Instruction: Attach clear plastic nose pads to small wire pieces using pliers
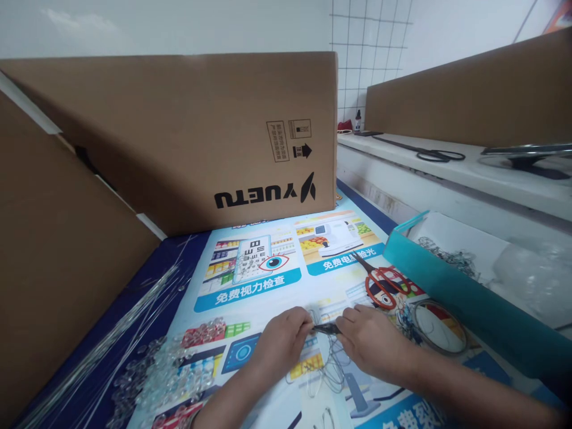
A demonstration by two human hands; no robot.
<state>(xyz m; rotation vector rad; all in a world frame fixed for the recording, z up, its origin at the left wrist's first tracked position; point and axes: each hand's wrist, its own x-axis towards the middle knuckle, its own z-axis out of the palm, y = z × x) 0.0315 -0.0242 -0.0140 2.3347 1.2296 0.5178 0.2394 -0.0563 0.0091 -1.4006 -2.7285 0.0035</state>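
Observation:
My right hand [370, 341] is closed around a pair of pliers [327, 328], whose dark jaws point left. Their tips meet the pinched fingertips of my left hand [286, 335], which seem to hold thin wire, though the gripped end is hidden. Loose loops of thin wire [333, 370] lie below and between my hands. Red-handled scissors [385, 286] rest just beyond my right hand. Right of it sit a coil of wire [440, 326] and a small dark tangle [406, 322]. Clear beads [179, 369] lie spread to the left of my left forearm.
A large cardboard box [201, 149] stands at the back. Straight wires [129, 322] run along the left of the printed table cover [254, 301]. At right is a teal box [451, 304] holding wire pieces and a plastic bag. Black scissors [435, 155] lie on the ledge behind.

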